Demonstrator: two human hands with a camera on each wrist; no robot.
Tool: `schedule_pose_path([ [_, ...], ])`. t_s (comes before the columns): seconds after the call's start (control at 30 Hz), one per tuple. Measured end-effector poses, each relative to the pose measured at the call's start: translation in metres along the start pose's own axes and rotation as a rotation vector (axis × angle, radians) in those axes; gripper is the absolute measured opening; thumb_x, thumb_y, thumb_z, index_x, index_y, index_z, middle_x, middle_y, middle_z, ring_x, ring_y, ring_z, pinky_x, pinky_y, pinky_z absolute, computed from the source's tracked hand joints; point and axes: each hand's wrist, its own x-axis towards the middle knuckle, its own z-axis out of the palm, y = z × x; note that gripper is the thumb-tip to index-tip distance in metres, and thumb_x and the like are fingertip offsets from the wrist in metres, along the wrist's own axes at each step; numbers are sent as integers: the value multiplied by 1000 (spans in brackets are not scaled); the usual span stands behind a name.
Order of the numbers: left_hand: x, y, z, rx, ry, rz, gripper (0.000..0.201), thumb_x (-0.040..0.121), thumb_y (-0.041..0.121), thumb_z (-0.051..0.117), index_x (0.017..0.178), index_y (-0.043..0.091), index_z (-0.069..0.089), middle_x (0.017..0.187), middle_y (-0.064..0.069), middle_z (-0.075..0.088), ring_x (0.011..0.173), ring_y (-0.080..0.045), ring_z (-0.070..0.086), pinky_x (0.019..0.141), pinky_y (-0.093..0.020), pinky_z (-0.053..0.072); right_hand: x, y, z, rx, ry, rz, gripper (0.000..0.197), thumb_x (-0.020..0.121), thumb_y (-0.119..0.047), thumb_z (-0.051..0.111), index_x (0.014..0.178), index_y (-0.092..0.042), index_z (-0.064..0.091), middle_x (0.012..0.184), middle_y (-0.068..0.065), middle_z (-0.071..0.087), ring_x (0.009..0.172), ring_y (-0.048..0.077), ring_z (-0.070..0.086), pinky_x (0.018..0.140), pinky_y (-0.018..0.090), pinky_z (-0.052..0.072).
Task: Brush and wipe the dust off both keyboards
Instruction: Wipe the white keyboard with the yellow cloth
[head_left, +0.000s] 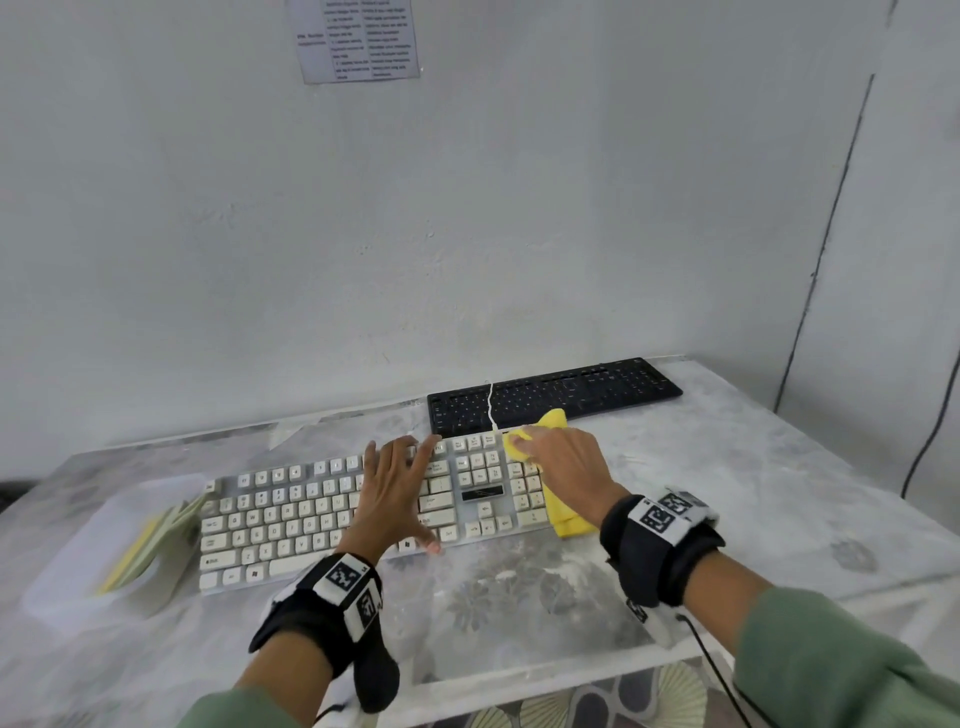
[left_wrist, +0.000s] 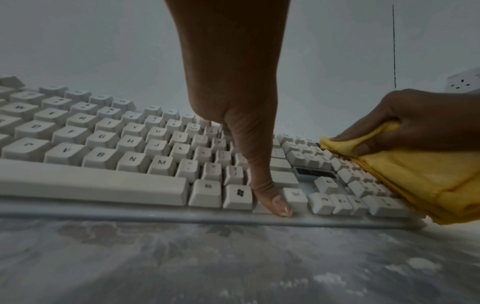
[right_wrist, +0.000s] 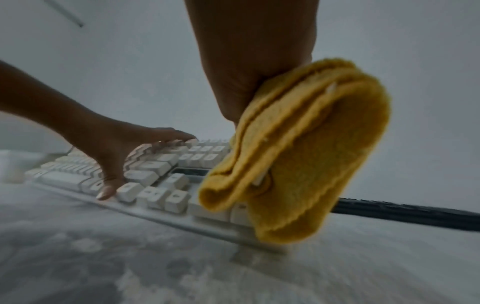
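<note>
From my remote seat this looks like a plain desk corner in a small office or study room, though I can't be sure which. A bare whitewashed plaster wall (head_left: 467, 208) carries a taped-up printed paper notice (head_left: 358, 39), its text too small to read. A thin dark cable (head_left: 826, 234) runs down the wall, and a white wall socket (left_wrist: 465, 82) shows in the left wrist view. The dusty tabletop with a grey floral pattern (head_left: 675, 519) holds a white full-size computer keyboard (head_left: 291, 519) and a flat black computer keyboard (head_left: 571, 389).
</note>
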Motion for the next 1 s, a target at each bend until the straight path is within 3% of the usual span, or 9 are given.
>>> schedule_pose_path([
  [0.1,0,2,-3,4,-16,-5,143,19,62,86,137,29,13,123,-19,50,118,-38,48,108,-57,14,0,20,3,51,14,124,43,95,-8,45,131,-29,52,131,2,56,111,25,58,80,29,45],
  [0.23,1,2,-2,30,-21,-2,144,18,64,85,138,27,13,123,-19,51,116,-38,50,107,-57,14,12,28,-8,208,45,333,34,93,-19,52,124,-31,58,112,8,67,105,28,59,81,33,46],
  [0.33,0,1,-2,23,-17,-14,146,15,64,85,138,24,17,119,-19,53,112,-38,52,106,-60,22,15,11,-2,282,73,218,36,93,-22,54,128,-33,54,124,3,61,112,23,57,84,32,46],
  [0.47,0,4,-10,-9,-63,-19,139,27,58,89,135,33,5,131,-18,44,125,-36,40,112,-56,10,7,5,17,123,29,119,39,98,-33,42,136,-39,42,147,-1,37,115,22,55,80,31,49],
  [0.57,-1,4,-9,-3,-41,0,141,22,60,88,136,31,10,126,-19,48,121,-38,45,110,-58,16,5,19,18,128,58,172,36,98,-29,43,133,-37,47,144,0,43,113,23,57,82,32,48],
  [0.7,0,1,-3,24,25,21,145,13,63,85,137,24,20,117,-19,55,110,-39,54,102,-61,28,18,18,6,241,107,268,31,96,-19,50,124,-30,59,120,4,64,109,23,59,78,29,44],
  [0.8,0,-1,-1,24,28,-1,149,5,69,80,135,16,30,108,-15,57,100,-35,60,95,-60,38,22,-1,6,255,90,120,33,95,-19,51,126,-29,57,125,3,61,113,21,58,81,29,45],
  [0.87,-2,1,-2,12,22,4,148,5,67,81,135,16,30,109,-15,57,100,-35,59,96,-60,37,19,-8,12,148,60,23,36,98,-22,46,132,-31,50,139,0,49,117,22,55,85,30,46],
  [1.0,-1,1,-4,-2,16,9,143,17,60,87,137,25,17,120,-18,52,114,-37,51,106,-58,22,10,9,12,121,73,115,36,99,-25,42,134,-32,48,141,-2,46,111,23,59,80,30,48],
])
